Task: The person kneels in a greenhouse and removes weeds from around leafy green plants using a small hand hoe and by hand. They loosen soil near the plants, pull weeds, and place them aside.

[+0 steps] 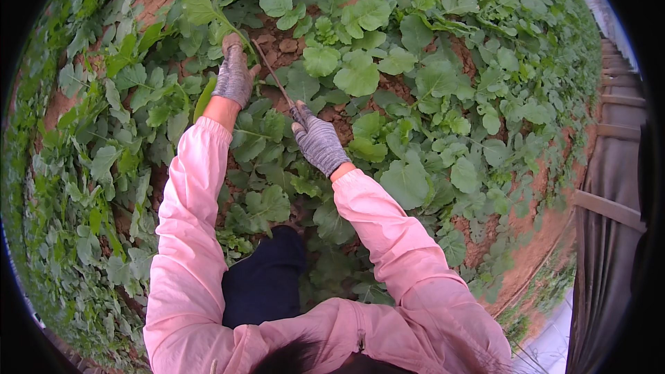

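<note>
Both hands wear grey knit gloves with bare fingertips. At the upper left, my left hand [236, 72] is closed around the stalk of a green leafy plant [200, 6], whose broad leaf sticks out above the fingers. Lower and to the right, my right hand [317, 137] grips the near end of a thin, brownish rod-like tool [273, 72]. The tool slants up and left, its far tip close to the fingers of my left hand. Whether the tip touches the stalk cannot be told. Low leafy plants [358, 72] surround both hands.
Reddish, cloddy soil [286, 44] shows between dense plants. My dark-clad leg [267, 275] is among the leaves below my hands. At the right, a strip of bare earth [540, 249] borders the plants, beside dark sheeting [613, 166] with wooden slats [608, 209].
</note>
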The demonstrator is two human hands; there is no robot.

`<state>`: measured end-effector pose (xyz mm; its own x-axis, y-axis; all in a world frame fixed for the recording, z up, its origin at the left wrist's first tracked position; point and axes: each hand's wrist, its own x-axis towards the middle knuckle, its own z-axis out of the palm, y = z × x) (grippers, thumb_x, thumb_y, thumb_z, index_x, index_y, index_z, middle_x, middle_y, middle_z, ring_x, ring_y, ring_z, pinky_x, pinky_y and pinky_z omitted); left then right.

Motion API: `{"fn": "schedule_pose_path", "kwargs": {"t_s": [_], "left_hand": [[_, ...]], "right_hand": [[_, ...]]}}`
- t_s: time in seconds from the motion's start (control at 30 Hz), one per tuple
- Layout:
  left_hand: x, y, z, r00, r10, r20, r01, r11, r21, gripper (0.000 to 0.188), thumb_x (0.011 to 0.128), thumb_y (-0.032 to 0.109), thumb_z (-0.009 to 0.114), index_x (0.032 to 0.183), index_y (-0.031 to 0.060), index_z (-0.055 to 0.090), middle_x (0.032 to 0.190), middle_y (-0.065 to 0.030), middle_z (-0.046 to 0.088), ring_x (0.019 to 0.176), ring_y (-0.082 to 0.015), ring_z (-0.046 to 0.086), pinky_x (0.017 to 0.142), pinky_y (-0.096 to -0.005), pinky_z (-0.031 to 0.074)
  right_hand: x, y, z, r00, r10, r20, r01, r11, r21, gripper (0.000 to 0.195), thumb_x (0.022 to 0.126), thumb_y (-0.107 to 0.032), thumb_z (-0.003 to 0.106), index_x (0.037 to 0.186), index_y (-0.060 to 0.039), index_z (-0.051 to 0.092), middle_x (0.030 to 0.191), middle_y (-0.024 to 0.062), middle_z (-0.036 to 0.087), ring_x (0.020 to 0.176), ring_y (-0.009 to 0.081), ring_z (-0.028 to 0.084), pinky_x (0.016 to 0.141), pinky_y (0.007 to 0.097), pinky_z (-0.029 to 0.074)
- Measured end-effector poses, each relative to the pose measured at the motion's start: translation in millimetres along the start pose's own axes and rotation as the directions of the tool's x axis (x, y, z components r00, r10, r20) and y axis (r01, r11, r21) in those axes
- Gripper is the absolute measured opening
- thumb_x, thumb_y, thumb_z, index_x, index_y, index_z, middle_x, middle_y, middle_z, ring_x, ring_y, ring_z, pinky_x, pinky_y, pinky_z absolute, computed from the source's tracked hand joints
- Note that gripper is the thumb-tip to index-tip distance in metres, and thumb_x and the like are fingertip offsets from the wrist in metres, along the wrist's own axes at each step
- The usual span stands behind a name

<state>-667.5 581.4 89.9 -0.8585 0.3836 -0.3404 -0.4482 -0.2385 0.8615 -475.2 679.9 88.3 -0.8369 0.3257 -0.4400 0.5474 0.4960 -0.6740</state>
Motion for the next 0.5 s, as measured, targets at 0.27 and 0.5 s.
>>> {"fn": "schedule_pose_path", "kwargs": {"t_s": [0.27,0.5], "left_hand": [[4,-5,8,1.000,0.008,0.020,-0.007,1.000,-0.008,0.087,0.092,0.056,0.048,0.151,0.0171,-0.003,0.158,-0.0078,-0.002,0.146,-0.0288,-0.002,0.111,-0.0561,0.019],[0,-2,12,1.000,0.003,0.030,-0.004,1.000,0.005,0.085,0.091,0.055,0.050,0.151,0.0189,0.001,0.158,-0.0082,-0.001,0.146,-0.0287,-0.002,0.111,-0.0560,0.020]], "right_hand": [[60,19,14,0.923,-0.095,-0.374,0.229,0.915,0.332,0.051,0.093,-0.019,0.053,0.138,0.0011,0.041,0.120,0.0229,0.059,0.106,0.0299,0.062,0.090,0.0307,0.046],[100,14,16,0.856,-0.047,-0.516,0.243,0.916,0.319,0.056,0.093,-0.018,0.052,0.142,0.0019,0.033,0.117,0.0267,0.059,0.104,0.0343,0.062,0.088,0.0336,0.046]]}}
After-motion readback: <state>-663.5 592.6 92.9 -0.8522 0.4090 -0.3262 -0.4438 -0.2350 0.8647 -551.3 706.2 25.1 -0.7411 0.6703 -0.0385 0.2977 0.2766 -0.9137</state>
